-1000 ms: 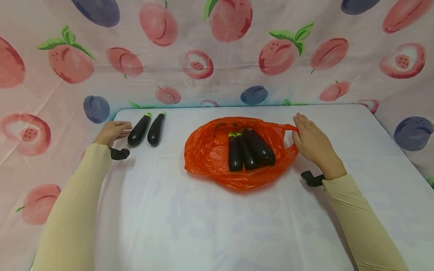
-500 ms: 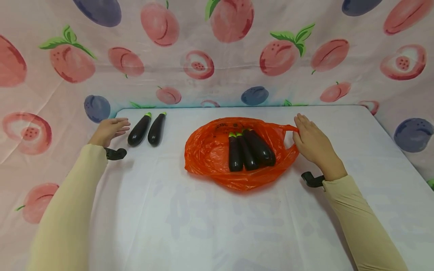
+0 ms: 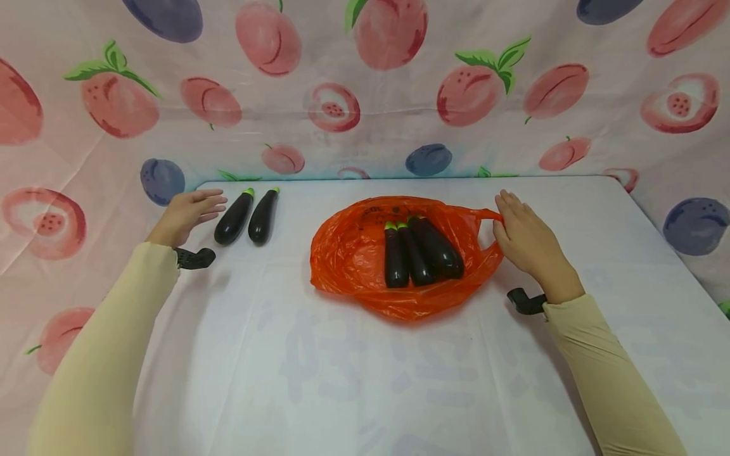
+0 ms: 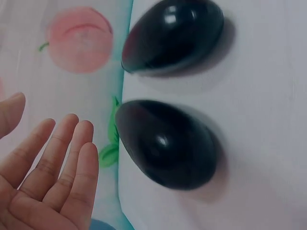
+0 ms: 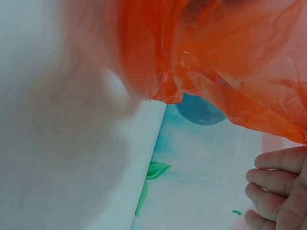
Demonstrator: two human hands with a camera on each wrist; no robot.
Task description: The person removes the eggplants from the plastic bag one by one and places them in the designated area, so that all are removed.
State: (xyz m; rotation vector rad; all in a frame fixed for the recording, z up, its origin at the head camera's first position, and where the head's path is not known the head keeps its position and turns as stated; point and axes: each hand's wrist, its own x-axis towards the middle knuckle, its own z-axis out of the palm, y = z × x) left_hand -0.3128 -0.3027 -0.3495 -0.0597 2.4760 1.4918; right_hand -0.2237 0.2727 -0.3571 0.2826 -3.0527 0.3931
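My left hand (image 3: 187, 215) is held with its fingers spread loosely just left of two dark purple eggplants. The nearer eggplant (image 3: 232, 218) lies beside its fingertips, and the second eggplant (image 3: 263, 218) is just to the right. In the left wrist view the palm and fingers (image 4: 81, 177) show nothing held. My right hand (image 3: 527, 237) pinches the handle of an orange plastic bag (image 3: 353, 259) at its right end, keeping the loop stretched; the thumb is hidden. Inside the spread bag lie three eggplants (image 3: 419, 253) side by side, with green caps toward the back.
A white cloth (image 3: 365, 380) covers the table. Behind it hangs a fruit-printed curtain (image 3: 393, 139) right along the far edge. A black wrist mount (image 3: 195, 258) sits on the left wrist, another mount (image 3: 526, 301) on the right.
My left hand has drawn back slightly leftward and moved up toward the table's far edge. The right hand, the bag and all the eggplants have stayed in place.
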